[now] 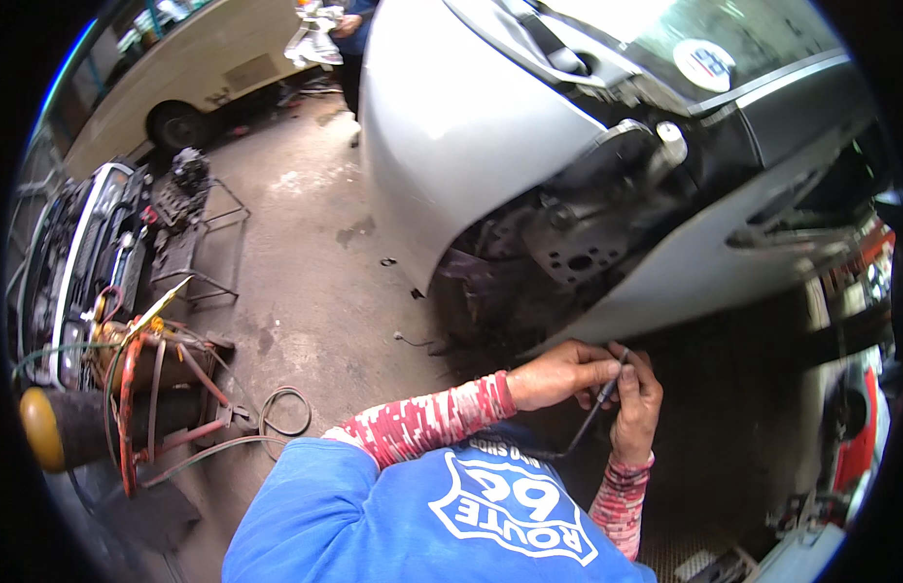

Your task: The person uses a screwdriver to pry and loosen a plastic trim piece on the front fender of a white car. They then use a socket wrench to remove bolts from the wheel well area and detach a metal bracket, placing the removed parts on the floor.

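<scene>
Close in front of my chest, my left hand (560, 375) and my right hand (637, 400) come together, fingers closed. Between them is a slender dark rod-like tool (591, 422), slanting down toward my blue shirt, its lower end bending left. The left fingers pinch around its upper end, and the right fingers curl about the same spot. Whatever sits at the very tip is too small to make out. Just beyond my hands is the lower edge of a silver car panel (656, 282). An exposed metal plate with holes (580, 260) shows in the gap beside the silver fender (442, 117).
At left stand an orange-framed trolley (131, 418) with a cylinder (92, 428) and a coiled hose (284, 412) on the floor. Behind it are a removed car front end (92, 253) and a metal stand (213, 233). Another person (352, 39) stands beyond the fender, near a beige vehicle (228, 58).
</scene>
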{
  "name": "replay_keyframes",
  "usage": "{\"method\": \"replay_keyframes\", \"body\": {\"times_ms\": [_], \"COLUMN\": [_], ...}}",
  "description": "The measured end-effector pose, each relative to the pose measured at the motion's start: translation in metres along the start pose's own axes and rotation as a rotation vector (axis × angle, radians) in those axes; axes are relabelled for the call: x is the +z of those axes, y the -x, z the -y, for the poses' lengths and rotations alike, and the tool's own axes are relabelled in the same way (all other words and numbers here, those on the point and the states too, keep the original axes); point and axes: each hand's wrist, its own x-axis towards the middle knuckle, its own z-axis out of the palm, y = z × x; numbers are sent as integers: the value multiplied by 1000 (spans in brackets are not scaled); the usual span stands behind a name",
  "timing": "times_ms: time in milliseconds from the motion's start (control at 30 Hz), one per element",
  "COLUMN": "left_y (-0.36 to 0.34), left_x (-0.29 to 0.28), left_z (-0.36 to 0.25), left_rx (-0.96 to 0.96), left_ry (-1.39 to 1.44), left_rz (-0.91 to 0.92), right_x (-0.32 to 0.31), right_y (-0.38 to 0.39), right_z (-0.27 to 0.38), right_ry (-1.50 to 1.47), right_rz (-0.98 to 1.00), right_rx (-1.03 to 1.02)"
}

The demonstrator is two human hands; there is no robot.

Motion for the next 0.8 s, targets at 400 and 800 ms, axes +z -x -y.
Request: {"method": "replay_keyframes", "body": {"times_ms": [400, 800], "left_y": [13, 56], "left_x": [6, -56], "left_z": [35, -24], "left_rx": [-266, -463], "left_ry": [-406, -186], "left_rz": [496, 256], "right_x": [-1, 52], "right_y": [22, 22], "right_z": [-1, -30], "right_ry": [-464, -418], "right_rz": [-358, -33], "right_rx": [-44, 435]}}
